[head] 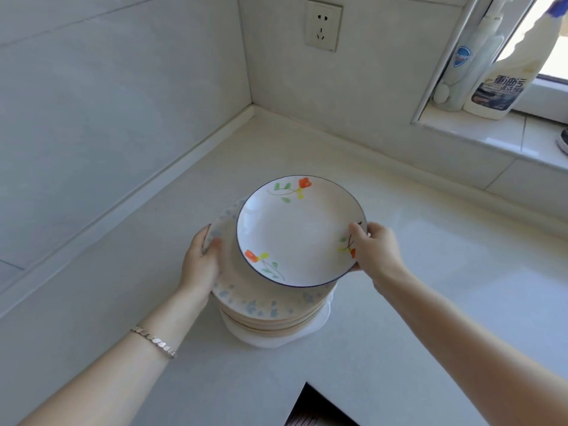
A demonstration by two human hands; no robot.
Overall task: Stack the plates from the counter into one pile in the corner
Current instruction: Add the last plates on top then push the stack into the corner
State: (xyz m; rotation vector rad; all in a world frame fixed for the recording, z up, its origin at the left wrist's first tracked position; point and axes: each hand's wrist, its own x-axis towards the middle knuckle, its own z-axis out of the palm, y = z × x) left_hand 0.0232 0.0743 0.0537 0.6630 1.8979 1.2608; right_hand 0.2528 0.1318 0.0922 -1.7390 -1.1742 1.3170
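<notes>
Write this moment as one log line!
right hand: holds flower plate, tilted | left hand: grips pile rim | pile: on counter

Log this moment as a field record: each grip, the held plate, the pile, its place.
left grip: holds the rim of the blue-speckled plate atop the pile
right grip: pinches the flowered plate at its right rim
flowered plate: above the pile, shifted right; contact unclear
pile: stacked plates on the counter, short of the wall corner

I see both forearms in from the bottom corners; left hand [201, 259] grips the pile [261, 305], right hand [376, 250] pinches the top plate [295, 232].
</notes>
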